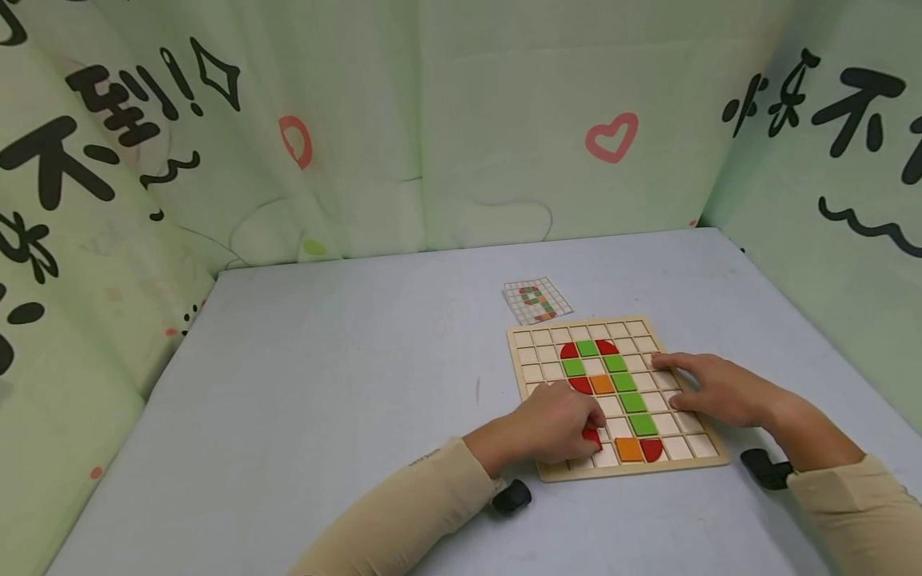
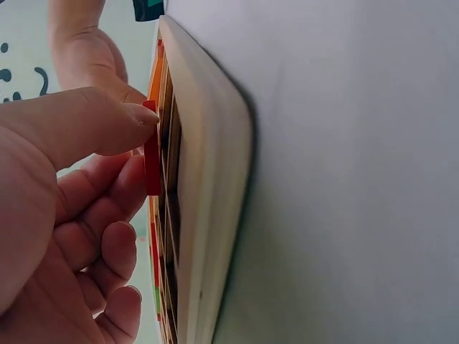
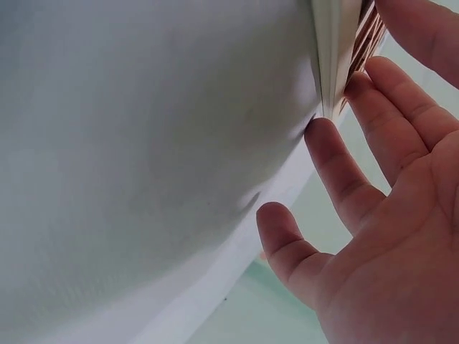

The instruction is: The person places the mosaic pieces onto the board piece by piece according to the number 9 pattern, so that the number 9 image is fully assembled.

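Note:
A wooden grid board [image 1: 634,470] lies on the table, with green and orange square tiles and red round-cornered tiles set in some cells. Over its front left part, my left hand [image 1: 551,424] pinches a red tile [image 2: 152,168] between thumb and fingers. In the left wrist view this tile stands on edge to the camera, just over the grid; whether it touches the cell I cannot tell. My right hand [image 1: 727,392] rests at the board's right edge with fingers extended. Its fingertips [image 3: 326,132] touch or nearly touch the rim in the right wrist view.
Behind the board lies a small pattern card [image 1: 536,301] printed with a coloured grid figure. The white table [image 1: 346,384] is enclosed by pale green curtains [image 1: 504,120] bearing black writing and red hearts. Black wrist devices [image 1: 512,498] sit at both sleeves.

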Available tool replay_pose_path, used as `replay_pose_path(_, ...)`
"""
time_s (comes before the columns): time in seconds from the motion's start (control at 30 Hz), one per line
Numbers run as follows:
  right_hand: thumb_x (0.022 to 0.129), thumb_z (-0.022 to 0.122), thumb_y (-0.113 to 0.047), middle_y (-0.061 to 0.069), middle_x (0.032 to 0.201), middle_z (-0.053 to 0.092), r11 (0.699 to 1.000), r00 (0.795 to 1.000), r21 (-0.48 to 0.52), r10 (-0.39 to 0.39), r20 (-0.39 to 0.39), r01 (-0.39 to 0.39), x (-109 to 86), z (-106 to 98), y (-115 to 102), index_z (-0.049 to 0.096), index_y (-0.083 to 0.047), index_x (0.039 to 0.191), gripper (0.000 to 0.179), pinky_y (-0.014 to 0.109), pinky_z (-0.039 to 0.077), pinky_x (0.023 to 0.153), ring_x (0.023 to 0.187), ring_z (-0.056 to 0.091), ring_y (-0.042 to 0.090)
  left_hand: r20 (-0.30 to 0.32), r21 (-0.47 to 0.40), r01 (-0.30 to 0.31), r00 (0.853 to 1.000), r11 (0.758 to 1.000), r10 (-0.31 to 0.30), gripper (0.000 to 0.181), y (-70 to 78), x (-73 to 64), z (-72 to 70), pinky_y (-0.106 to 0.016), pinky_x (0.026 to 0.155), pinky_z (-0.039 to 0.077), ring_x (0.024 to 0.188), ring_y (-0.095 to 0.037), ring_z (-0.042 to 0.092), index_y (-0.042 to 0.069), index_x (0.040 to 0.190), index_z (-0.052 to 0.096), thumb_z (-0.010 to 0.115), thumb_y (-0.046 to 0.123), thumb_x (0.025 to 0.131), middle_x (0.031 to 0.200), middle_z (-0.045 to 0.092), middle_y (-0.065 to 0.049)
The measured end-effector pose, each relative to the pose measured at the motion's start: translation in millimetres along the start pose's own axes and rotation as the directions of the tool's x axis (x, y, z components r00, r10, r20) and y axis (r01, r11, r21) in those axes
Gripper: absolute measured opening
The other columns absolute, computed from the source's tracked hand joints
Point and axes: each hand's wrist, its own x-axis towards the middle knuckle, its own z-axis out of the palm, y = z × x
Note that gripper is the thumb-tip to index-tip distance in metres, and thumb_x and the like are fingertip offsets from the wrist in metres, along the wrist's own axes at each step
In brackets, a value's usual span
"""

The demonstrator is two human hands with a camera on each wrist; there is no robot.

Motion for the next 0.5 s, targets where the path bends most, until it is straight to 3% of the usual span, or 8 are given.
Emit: replay_pose_path(0.5,0.091,0.072,-0.02,0.038,0.143,0.04,1.0,1.0,0.007,0.006,0.007,-0.006,1.3,0.1,2.0,0.048,0.004,0.142,0.062,0.07,0.034,0.099,0.128,0.038,0.056,0.01,-0.023,-0.009,1.0,1.0,0.01,0.021,3.8,1.0,-1.3,-0.017,0.07,0.035,0.086,-0.003,0.046,0.024,0.109,0.075,0.077,0.031,0.089,0.079,0.058,0.017)
